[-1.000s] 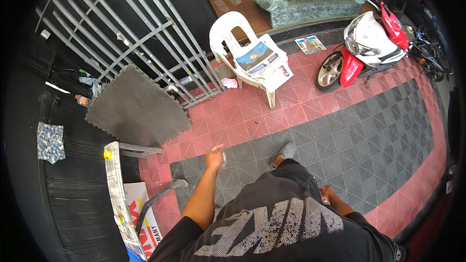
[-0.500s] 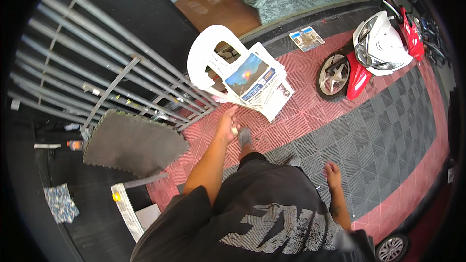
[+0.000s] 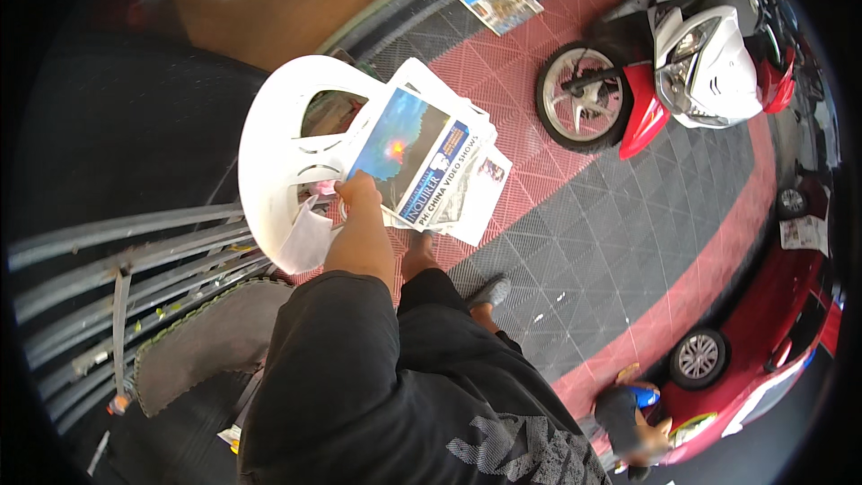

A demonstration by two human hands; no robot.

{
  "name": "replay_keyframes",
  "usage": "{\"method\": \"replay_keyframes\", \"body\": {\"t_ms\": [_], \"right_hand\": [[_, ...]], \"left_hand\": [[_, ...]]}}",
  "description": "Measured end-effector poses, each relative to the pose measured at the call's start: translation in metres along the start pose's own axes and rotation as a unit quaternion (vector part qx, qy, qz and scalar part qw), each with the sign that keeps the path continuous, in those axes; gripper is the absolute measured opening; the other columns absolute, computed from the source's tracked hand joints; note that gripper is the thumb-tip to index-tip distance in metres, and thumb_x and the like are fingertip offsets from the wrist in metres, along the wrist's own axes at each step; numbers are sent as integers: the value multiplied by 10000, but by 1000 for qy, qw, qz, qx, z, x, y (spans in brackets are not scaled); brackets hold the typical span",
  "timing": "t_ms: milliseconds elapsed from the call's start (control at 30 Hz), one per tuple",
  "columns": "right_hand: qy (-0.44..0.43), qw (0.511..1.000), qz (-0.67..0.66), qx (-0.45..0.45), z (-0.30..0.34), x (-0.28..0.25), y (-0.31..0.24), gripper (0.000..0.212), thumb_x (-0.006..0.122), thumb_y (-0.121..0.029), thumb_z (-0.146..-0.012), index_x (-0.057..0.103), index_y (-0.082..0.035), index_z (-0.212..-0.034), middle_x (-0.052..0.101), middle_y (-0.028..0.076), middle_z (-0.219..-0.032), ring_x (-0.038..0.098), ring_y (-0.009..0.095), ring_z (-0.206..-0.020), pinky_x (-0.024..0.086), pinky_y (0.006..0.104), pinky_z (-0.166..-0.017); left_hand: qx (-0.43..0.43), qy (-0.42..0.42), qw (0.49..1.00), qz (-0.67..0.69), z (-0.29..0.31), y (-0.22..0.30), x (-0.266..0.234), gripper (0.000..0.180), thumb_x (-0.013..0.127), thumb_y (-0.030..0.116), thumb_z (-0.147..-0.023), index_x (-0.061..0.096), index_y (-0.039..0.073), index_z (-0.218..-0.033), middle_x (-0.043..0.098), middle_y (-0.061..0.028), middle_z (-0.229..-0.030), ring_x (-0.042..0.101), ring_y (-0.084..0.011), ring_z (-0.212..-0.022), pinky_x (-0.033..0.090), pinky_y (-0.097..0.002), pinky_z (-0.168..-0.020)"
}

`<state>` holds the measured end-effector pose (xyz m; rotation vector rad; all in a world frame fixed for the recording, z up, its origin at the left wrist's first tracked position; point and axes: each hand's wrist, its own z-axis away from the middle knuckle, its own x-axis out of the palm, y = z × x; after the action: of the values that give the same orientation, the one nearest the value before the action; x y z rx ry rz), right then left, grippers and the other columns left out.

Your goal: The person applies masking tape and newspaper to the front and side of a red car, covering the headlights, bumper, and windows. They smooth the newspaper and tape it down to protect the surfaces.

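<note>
My left hand (image 3: pixel 361 194) reaches to the lower left edge of a stack of newspapers (image 3: pixel 409 148). Its fingers are curled and closed against the edge of the top paper, and what they hold is hidden. The stack lies fanned out on a white plastic chair (image 3: pixel 269 139), with a photo of a bright glow in a blue sky uppermost. Beside the hand, a pale, thin sheet or cloth (image 3: pixel 307 238) hangs at the chair's edge. My right hand is out of the picture.
A white and red motorcycle (image 3: pixel 709 63) stands at the right. Another paper (image 3: pixel 500 3) lies on the tiled floor (image 3: pixel 593 242). Grey metal bars (image 3: pixel 126 260) and a dark foam mat (image 3: pixel 206 332) are at the left. Another person (image 3: pixel 624 418) is near a red car (image 3: pixel 754 323) at the lower right.
My left hand has moved up to the newspaper stack, which now appears closer. My right hand has left the picture. The red car and the other person have come into view.
</note>
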<state>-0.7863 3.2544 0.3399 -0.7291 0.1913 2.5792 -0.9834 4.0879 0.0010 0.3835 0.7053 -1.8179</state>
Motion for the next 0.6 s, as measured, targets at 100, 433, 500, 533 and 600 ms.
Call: {"method": "replay_keyframes", "body": {"t_ms": [100,433,500,533,600], "right_hand": [[1,1000,4,-29,27,14,-47,291,663,-287,-1091,707,-36,-1233,757,100,-992,745,203,-838,578,356,-653],[-7,980,-93,-174,-3,61,-167,365,673,-264,-1098,690,-21,-1370,782,115,-1060,736,165,-847,547,295,-669],[-52,970,-88,-221,-1,83,-196,375,679,-268,-1094,694,-16,-1373,779,108,-1054,722,160,-861,550,297,-706],[-85,959,-89,-256,2,92,-224,383,682,-274,-1094,696,-15,-1377,778,105,-1050,717,162,-882,559,305,-741],[-66,915,13,-397,-1,105,-279,454,674,-345,-1115,683,-8,-1418,779,110,-1102,722,174,-990,577,343,-852]], "left_hand": [[-94,-33,980,172,-42,-6,11,276,615,223,-1069,668,44,-1272,773,-129,-1193,761,-292,-1108,573,-454,-963],[107,376,762,516,157,6,-25,113,619,118,-1075,606,6,-1061,727,-237,-1002,728,-455,-974,544,-555,-881],[227,372,745,506,237,-6,-42,127,643,132,-1078,604,12,-1061,713,-227,-978,724,-456,-974,549,-549,-876],[255,334,745,519,278,-14,-51,115,654,120,-1074,611,14,-1061,724,-227,-998,727,-452,-968,557,-540,-859],[355,334,709,510,349,-23,-62,87,667,93,-1068,628,16,-1064,747,-224,-1037,735,-439,-942,571,-518,-827]]}}
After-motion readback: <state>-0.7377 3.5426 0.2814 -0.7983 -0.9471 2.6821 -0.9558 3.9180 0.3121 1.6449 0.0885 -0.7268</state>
